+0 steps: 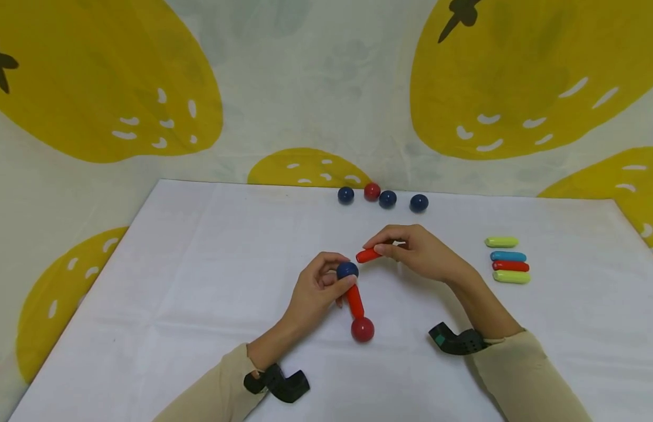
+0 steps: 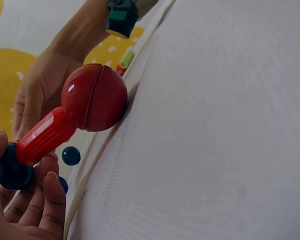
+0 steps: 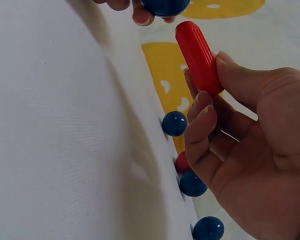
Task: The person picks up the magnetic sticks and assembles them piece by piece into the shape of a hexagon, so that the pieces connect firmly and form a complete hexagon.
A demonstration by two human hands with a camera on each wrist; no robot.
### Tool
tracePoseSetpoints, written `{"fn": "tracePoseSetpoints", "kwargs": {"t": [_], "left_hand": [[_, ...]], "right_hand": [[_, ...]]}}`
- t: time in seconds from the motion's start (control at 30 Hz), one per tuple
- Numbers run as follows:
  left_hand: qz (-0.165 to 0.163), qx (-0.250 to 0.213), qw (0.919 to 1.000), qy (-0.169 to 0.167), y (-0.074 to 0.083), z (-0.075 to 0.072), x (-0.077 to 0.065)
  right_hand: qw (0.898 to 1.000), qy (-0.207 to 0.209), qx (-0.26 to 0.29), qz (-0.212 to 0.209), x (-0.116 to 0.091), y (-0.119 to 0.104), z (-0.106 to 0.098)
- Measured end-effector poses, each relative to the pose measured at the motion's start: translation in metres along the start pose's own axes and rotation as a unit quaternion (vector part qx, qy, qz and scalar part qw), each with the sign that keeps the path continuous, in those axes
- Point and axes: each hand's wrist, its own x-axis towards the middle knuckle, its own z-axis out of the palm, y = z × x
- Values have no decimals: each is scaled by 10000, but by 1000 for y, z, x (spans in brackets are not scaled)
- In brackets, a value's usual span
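My left hand (image 1: 318, 287) pinches a dark blue ball (image 1: 347, 269) between thumb and fingers. From that ball a red rod (image 1: 356, 302) runs toward me, and a red ball (image 1: 362, 330) caps its other end. The left wrist view shows the red ball (image 2: 94, 97) with a seam around it, joined to the ribbed rod (image 2: 46, 136). In my right hand (image 1: 418, 252), thumb and fingertips grip a second red rod (image 3: 199, 57) by one end. Its free end points at the blue ball, a small gap apart.
Along the table's back edge lie several balls: a blue one (image 1: 346, 195), a red one (image 1: 371, 191) and more blue ones (image 1: 418, 203). To the right, short rods lie in a column: yellow-green (image 1: 502, 241), blue (image 1: 508, 256), red (image 1: 511, 266) and another yellow-green (image 1: 512, 276).
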Motion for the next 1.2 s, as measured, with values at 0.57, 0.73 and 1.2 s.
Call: {"fn": "tracePoseSetpoints", "kwargs": {"t": [0.57, 0.73, 1.2], "left_hand": [[98, -111, 9999, -54, 0, 1, 0], [118, -197, 9997, -115, -2, 1, 1], [47, -70, 10000, -45, -3, 2, 1]], "right_hand": [[9999, 148, 5, -63, 4, -4, 8], [9988, 407, 267, 98, 5, -4, 12], [9964, 416, 701, -213, 8, -6, 31]]}}
